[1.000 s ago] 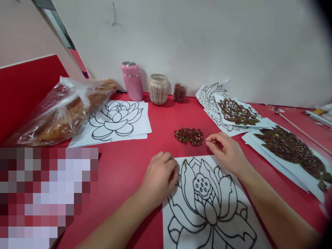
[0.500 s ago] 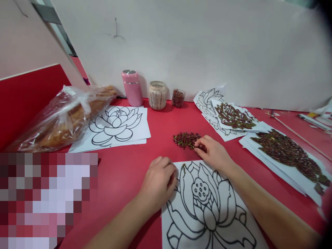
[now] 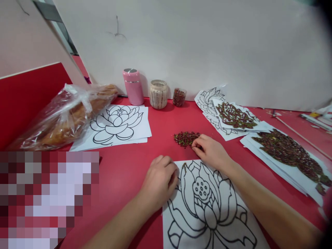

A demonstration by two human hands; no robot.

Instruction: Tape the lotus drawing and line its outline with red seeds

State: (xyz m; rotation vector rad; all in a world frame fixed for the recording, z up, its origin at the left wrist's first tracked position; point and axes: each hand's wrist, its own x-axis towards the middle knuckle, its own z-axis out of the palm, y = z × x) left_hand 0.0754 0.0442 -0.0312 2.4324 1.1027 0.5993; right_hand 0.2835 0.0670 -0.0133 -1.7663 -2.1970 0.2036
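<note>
Right hand [image 3: 211, 150] is now at the near right edge of the bean pile [image 3: 183, 138]; a second ago I saw it just to the right, apart from the beans. Its thumb and fingertips are drawn narrow, almost meeting, but from my feed I cannot tell whether a bean sits between them. I take the change to mean that the work is at the pile, within fingertip reach.

Left hand [image 3: 159, 178] has stayed loosely curled at the upper left edge of the lotus drawing [image 3: 211, 216]; its underside is hidden, so I cannot tell what it grips. That sheet lies on the red desk [image 3: 124, 169], nearer me than the pile, its outlines mostly bare except for a dark strip [image 3: 184, 166] at one petal tip.
</note>
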